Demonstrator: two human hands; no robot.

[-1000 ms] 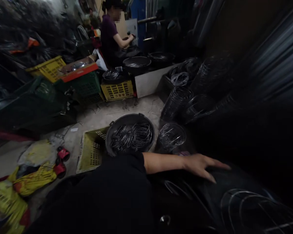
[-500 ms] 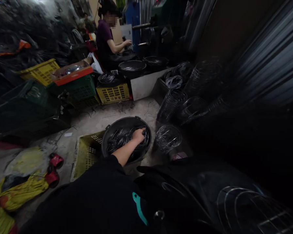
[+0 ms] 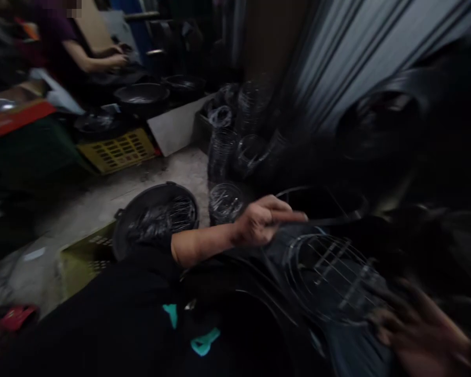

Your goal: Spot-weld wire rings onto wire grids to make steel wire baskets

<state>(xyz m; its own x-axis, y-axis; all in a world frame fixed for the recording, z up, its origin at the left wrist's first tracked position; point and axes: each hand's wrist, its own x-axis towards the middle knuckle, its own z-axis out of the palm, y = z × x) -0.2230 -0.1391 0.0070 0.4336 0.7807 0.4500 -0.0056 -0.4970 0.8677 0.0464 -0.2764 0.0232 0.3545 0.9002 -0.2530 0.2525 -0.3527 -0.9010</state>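
Two hands were counted, a left hand [image 3: 259, 225] and a blurred right hand [image 3: 419, 330], with one round wire grille [image 3: 329, 277] between them. Left of the left hand sat one black round plastic tub [image 3: 157, 186] and two yellow perforated plastic crates [image 3: 118, 152]; beyond it, three further black tubs [image 3: 141, 93].

Dim workshop; concrete floor [image 3: 102, 191], corrugated metal wall [image 3: 357, 57], yellow crate [image 3: 118, 152].

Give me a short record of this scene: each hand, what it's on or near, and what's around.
Left hand: left hand over the lap, fingers curled, beside a dark hoop; grip unclear.
Right hand: right hand, blurred, at the edge of the wire grille.
Floor: black tub of wire rings on a yellow crate.
Background: a co-worker's hand.
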